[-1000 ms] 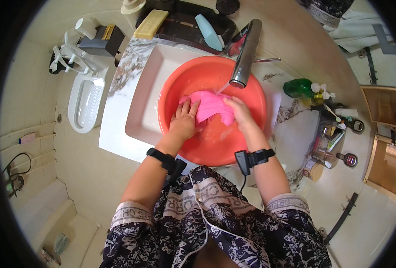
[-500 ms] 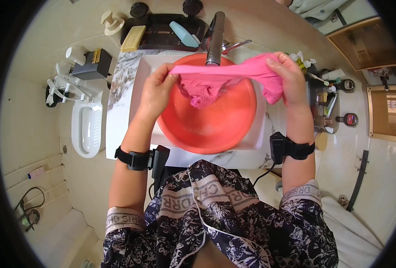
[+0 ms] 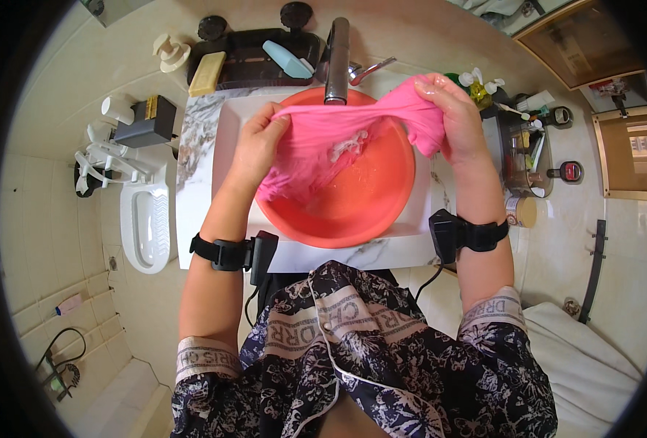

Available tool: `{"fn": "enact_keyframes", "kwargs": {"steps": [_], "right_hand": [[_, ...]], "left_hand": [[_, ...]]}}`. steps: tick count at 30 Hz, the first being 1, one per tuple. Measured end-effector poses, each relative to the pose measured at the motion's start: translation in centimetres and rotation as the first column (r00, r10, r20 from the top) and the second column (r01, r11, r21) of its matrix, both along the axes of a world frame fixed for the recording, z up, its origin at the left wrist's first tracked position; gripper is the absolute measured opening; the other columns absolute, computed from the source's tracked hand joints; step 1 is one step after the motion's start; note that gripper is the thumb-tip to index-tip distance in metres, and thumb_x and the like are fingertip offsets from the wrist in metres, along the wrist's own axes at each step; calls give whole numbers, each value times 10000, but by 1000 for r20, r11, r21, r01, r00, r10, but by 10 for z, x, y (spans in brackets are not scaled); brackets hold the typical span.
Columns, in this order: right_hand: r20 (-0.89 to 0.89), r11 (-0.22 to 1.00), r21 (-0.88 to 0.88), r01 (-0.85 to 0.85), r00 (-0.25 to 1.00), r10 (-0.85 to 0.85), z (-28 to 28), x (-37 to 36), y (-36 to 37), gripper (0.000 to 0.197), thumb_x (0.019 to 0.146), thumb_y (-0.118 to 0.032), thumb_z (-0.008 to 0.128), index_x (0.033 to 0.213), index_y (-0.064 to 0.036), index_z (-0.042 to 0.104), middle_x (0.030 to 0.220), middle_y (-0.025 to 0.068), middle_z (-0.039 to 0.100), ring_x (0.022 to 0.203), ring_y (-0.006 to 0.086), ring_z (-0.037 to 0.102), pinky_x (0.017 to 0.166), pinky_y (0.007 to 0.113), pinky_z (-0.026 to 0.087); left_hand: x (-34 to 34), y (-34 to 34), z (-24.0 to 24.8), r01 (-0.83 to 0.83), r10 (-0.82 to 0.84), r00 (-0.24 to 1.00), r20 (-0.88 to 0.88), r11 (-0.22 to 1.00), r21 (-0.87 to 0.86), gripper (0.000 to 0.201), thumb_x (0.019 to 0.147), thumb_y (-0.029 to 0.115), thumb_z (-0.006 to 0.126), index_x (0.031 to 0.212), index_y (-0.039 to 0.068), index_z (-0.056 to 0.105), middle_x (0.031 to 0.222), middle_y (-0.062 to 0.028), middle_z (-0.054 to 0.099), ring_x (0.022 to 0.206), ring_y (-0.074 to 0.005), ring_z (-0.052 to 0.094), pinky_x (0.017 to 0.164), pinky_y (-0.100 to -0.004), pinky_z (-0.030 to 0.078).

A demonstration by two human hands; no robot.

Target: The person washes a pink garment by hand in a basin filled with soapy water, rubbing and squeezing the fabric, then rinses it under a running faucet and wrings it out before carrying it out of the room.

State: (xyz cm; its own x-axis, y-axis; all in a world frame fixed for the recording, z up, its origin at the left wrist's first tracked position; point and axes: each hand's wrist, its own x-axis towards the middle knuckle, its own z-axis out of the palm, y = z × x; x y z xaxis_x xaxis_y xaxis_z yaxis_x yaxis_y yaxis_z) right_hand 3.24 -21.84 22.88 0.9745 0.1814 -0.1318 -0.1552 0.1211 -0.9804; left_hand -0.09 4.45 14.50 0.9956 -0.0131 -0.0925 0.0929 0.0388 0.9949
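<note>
I took clock bearings from the centre of the orange bowl (image 3: pixel 338 232), twelve being the top of my view. Left hand (image 3: pixel 257 144) stood at ten, thumb and fingers pinching the pink cloth (image 3: pixel 305 135); right hand (image 3: pixel 457 120) stood at two, clenched on its bunched end. The cloth hung between them above the bowl, long axis running ten to two. Both gripped it, so neither was nearer, though I noted the looser bulk drooping beside the left. Around the bowl lay the white sink (image 3: pixel 226 135). The tap (image 3: pixel 337 58) stood at twelve, just behind the cloth's upper edge; contact I could not tell. Beyond, at eleven, was a black tray (image 3: pixel 243 67).
</note>
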Motion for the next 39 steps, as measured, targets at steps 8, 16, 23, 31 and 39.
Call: {"fn": "enact_keyframes", "kwargs": {"steps": [8, 16, 23, 31, 39], "right_hand": [[-137, 969, -198, -145, 983, 119, -67, -22, -29, 141, 812, -148, 570, 900, -38, 571, 861, 6, 584, 765, 79, 529, 703, 224, 430], [-680, 162, -652, -740, 666, 305, -210, -2, -27, 344, 780, -203, 611, 1030, 24, 546, 948, 97, 608, 872, 159, 573, 768, 277, 456], [-187, 441, -870, -221, 975, 121, -271, 29, 56, 770, 689, -385, 697, 1339, -127, 374, 1330, 203, 386, 1235, 326, 381, 982, 355, 370], [-117, 789, -462, -405, 910, 398, -231, -32, 120, 435, 734, -178, 689, 1131, -77, 541, 1032, 134, 576, 1010, 301, 551, 871, 350, 437], [284, 784, -614, -89, 902, 324, -168, -16, 102, 257, 709, -164, 681, 945, -110, 597, 956, 118, 599, 903, 309, 579, 775, 378, 479]], "left_hand": [[-39, 0, -17, 70, -72, 997, -29, 995, -74, 90, 874, 62, 513, 948, 40, 561, 789, 17, 546, 729, -58, 495, 643, -203, 414], [-49, -23, -92, 290, -123, 916, -382, 860, 420, 514, 829, 183, 542, 1276, -39, 421, 1209, -226, 502, 1145, -231, 476, 953, -293, 365], [-35, -31, -112, -532, 161, 618, -770, 806, -258, 685, 885, 376, 471, 1430, 122, 144, 1434, -125, 255, 1229, -326, 369, 971, -484, 321], [-29, -29, -163, -664, -136, 623, -770, 428, -613, 795, 797, 711, 372, 1275, 76, 394, 1272, -162, 438, 1160, -335, 442, 929, -529, 356], [-9, -74, -169, -613, 90, 748, -658, 474, -632, 410, 926, 419, 416, 1045, 67, 590, 927, -79, 618, 840, -197, 601, 771, -310, 489]]}}
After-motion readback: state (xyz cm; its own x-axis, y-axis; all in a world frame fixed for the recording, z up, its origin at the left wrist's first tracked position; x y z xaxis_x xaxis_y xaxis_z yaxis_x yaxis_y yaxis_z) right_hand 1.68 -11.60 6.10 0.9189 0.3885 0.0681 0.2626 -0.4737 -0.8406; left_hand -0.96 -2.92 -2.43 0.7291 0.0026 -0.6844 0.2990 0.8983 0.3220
